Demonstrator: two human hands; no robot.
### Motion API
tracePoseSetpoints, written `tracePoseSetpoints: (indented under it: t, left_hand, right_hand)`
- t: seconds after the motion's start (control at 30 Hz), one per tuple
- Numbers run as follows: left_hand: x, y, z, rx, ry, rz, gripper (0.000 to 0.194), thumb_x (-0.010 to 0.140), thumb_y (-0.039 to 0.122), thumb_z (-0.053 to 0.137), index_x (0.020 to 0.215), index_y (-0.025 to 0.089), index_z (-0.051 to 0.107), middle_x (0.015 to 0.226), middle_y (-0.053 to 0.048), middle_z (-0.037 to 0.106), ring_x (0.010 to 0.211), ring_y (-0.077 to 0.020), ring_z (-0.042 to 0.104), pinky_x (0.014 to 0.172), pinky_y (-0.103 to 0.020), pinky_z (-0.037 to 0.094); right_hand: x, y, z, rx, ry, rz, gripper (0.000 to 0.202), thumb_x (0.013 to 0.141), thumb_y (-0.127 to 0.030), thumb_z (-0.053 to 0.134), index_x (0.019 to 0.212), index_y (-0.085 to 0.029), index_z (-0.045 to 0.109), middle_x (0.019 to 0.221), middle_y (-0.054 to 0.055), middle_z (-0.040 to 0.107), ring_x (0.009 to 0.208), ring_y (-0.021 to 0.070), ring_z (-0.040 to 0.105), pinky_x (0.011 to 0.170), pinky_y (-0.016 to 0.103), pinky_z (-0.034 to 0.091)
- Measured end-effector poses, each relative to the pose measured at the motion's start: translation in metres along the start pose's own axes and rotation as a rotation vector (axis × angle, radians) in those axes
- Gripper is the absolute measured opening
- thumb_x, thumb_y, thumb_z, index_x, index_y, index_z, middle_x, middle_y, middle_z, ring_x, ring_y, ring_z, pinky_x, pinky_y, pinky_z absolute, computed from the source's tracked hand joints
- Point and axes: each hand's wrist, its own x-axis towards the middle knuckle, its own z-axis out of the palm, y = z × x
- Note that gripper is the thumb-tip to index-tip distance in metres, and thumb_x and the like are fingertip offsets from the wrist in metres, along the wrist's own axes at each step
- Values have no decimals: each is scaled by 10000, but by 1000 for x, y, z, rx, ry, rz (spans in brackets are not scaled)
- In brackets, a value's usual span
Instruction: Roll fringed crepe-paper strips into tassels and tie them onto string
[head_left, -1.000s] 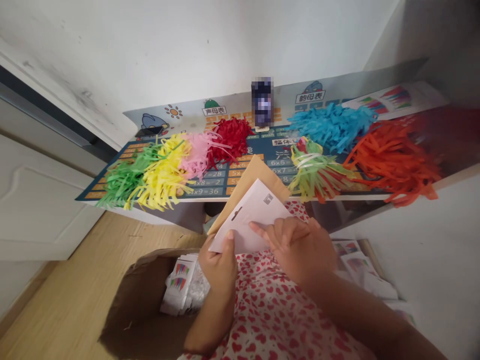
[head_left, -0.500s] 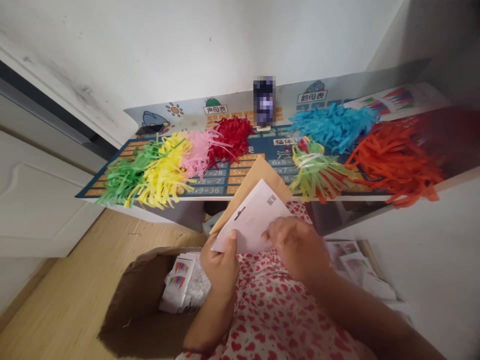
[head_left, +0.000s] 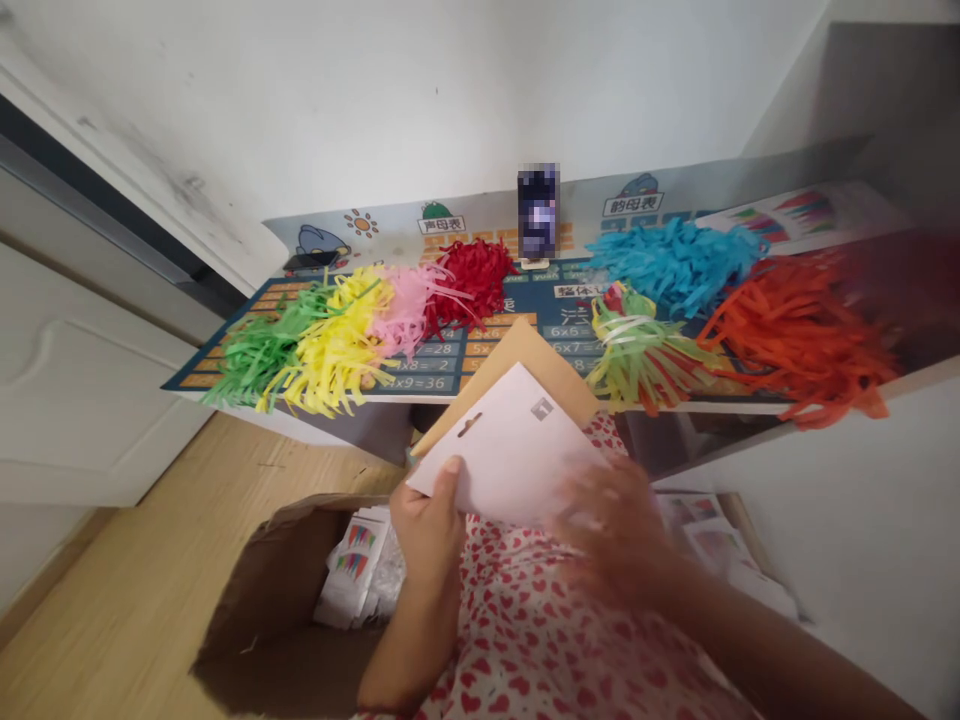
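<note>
My left hand (head_left: 431, 515) grips the lower left corner of a white card (head_left: 510, 440) with a small hang slot and a dark printed mark. Its thumb lies on top of the card. Behind the card, a tan sheet (head_left: 525, 345) sticks out along the upper edges, apparently held in the same grip. At the card's lower right is my right hand (head_left: 619, 525), smeared by motion, so its fingers cannot be made out. Both sheets are tilted over my lap, just in front of the table edge.
On the table mat (head_left: 435, 383) lie green (head_left: 262, 350), yellow (head_left: 337, 345), pink (head_left: 405, 310), red (head_left: 472, 285), blue (head_left: 675, 260) and orange (head_left: 802, 340) paper strips. A tied mixed bundle (head_left: 634, 340) is among them. A phone (head_left: 538, 212) stands behind. Below left, a cardboard box (head_left: 255, 600) holds printed packets (head_left: 352, 570).
The white card has shifted slightly left and shows more of its face. My right hand has moved a little right and down and is now blurred. The view has shifted slightly.
</note>
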Motion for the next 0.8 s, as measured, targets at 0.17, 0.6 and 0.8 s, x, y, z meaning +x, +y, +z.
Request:
tracePoseSetpoints:
  t: [0.17,0.6,0.8]
  left_hand:
    - [15,9,6,-356,27,-157,348,645,307,731,938,120,732,759,-62,758,788,-232,714,759,-330,574]
    - [43,23,-4,-417,-89,-97,423,619,300,696,1016,154,705,810,-43,762,803,-267,718,735,-335,599]
    - [46,24,4,-438,-173,-215,438,504,259,704,927,146,686,668,8,711,603,-199,677,580,-268,578]
  right_hand:
    - [-25,38,-14,251,297,843,432,802,-518,658,1117,-223,665,1132,119,684,1081,296,621,953,498,460]
    - [-18,41,-35,800,-36,776,405,828,-562,613,1018,-223,726,1008,72,732,940,243,676,852,383,525]
    - [44,59,-35,900,11,536,873,674,-594,779,1400,-247,440,1426,139,504,1330,274,464,1119,444,325]
